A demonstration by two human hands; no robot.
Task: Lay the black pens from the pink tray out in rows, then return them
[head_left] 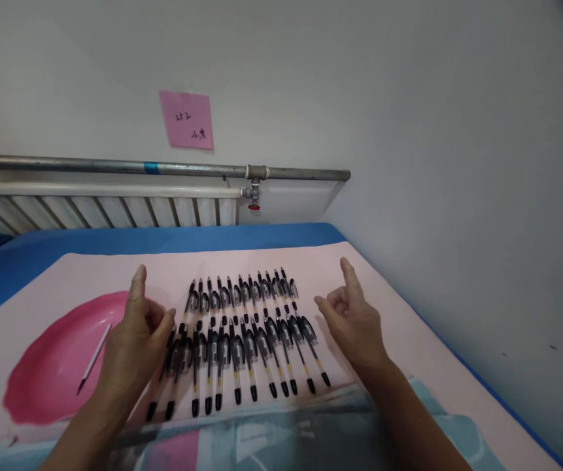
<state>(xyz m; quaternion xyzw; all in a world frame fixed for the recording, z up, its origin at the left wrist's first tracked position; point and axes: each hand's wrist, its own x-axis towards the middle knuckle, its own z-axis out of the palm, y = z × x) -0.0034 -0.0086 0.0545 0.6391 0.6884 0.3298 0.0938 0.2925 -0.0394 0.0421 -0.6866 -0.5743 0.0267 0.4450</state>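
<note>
My left hand [136, 333] hovers over the right side of a pink scalloped dish [46, 373], with its index finger and thumb stretched apart, the other fingers curled, and nothing in it. To the right of the pens is my right hand [354, 314], also empty and in the same pose. Between them lie two rows of clear-barrelled pens with black ends, a back row [237, 294] and a front row [237, 360], with dark caps beside or against them. My left thumb partly covers the leftmost front pens. A thin white stick with a dark tip [93, 360] rests in the dish.
A pale pink cloth [418, 366] covers the blue surface [203, 239]. Patterned teal fabric [261, 438] lies along the near edge. Behind stand a white radiator [158, 212], a metal pipe [203, 170] and a red-handled valve [254, 208]. A pink note [186, 121] is on the wall.
</note>
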